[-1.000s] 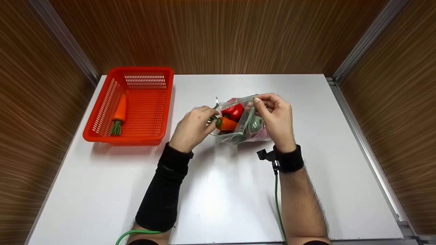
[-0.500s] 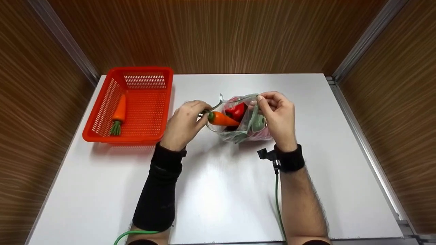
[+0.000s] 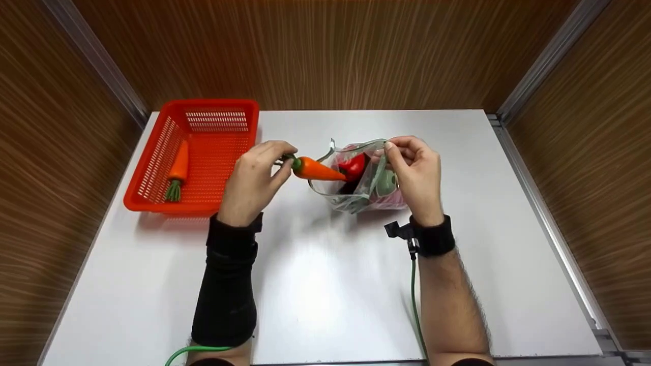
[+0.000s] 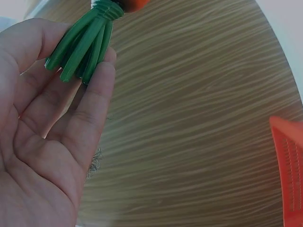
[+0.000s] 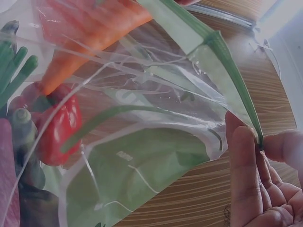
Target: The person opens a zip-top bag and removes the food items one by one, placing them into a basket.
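Note:
My left hand [image 3: 254, 178] pinches a carrot [image 3: 318, 169] by its green stems [image 4: 85, 47], between thumb and fingers. The carrot lies slantwise over the mouth of a clear plastic bag [image 5: 137, 175], its tip overlapping a red bell pepper [image 3: 353, 166] in the head view. With thumb and fingertips, my right hand [image 3: 417, 175] grips the bag's green-edged rim at the right, and the mouth gapes toward the left. Inside the bag, the right wrist view shows the pepper beside dark green vegetables [image 5: 28, 165] and something pink, partly veiled by the plastic.
A red plastic basket [image 3: 178, 208] stands on the white table [image 3: 315, 305] at the left, with another carrot [image 3: 179, 162] lying along its left side. Wood-patterned panels [image 3: 315, 56] enclose the back and sides. Cables run from both wrists toward the front edge.
My left hand has moved left and slightly back, drawing the carrot most of the way out of the bag. My right hand shifted slightly right at first, still gripping the rim.

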`<state>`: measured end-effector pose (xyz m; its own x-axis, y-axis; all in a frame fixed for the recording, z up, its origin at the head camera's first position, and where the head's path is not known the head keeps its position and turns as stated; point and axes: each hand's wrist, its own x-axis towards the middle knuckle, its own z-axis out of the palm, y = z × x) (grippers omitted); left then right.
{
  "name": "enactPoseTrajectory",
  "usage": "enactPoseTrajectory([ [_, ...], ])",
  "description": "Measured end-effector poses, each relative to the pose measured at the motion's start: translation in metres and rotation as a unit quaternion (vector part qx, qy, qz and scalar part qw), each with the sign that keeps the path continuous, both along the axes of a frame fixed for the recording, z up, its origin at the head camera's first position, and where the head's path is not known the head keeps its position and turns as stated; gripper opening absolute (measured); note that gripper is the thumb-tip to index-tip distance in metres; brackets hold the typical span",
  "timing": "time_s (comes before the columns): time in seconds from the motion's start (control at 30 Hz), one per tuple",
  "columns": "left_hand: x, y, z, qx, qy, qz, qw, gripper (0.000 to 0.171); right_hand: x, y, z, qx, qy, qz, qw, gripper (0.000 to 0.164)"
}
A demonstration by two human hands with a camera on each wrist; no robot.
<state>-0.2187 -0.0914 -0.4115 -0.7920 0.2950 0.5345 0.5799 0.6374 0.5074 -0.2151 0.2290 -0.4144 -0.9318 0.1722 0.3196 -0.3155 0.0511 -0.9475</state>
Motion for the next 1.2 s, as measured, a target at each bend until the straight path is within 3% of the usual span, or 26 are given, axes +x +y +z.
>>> enactPoseTrajectory([
  [0.57,0.013,-0.052,0.018,0.070,-0.016,0.071,0.9949,0.027,0.000,0.001,0.001,0.012,-0.002,-0.002,1.000,0.008],
  [0.77,0.014,-0.066,0.019,0.096,-0.019,0.100,0.9902,0.025,-0.001,0.003,0.001,0.016,-0.003,-0.004,1.000,0.008],
  [1.2,0.009,-0.091,0.014,0.103,-0.015,0.181,0.9780,0.023,0.000,0.006,0.000,0.028,0.009,-0.009,1.000,0.009],
])
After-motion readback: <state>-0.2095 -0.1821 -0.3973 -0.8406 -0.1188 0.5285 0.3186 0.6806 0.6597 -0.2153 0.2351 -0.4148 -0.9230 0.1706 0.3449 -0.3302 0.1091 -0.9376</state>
